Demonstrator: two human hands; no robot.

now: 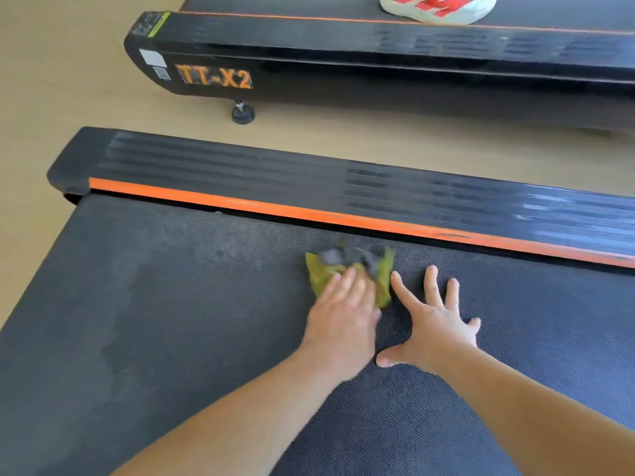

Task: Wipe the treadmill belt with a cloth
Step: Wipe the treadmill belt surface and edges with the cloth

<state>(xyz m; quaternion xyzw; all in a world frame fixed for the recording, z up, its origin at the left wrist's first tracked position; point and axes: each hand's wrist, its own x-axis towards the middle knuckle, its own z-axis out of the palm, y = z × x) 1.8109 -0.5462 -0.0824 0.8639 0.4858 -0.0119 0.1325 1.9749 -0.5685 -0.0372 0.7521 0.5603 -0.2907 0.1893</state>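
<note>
Yellow-green cloth (350,264) lies bunched under the flat, unclenched left hand (343,314) on the belt (171,304), just beside the splayed, empty right hand (436,324); firm, even, overlapping strokes would likely clean best.

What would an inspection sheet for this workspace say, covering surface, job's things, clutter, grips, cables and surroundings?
Surface: treadmill belt, dark and textured, with a paler patch left of the cloth; orange-striped side rail along its far edge.
Job's things: cloth, yellow-green and grey, bunched on the belt near the rail, blurred.
Clutter: white object with red marking lying on the second treadmill.
Grips: left hand presses on the cloth with its fingers extended; right hand rests flat on the belt beside it, fingers spread.
Cables: nothing seen.
Surroundings: second treadmill labelled TT-X2, on a levelling foot; light wood-tone floor.
</note>
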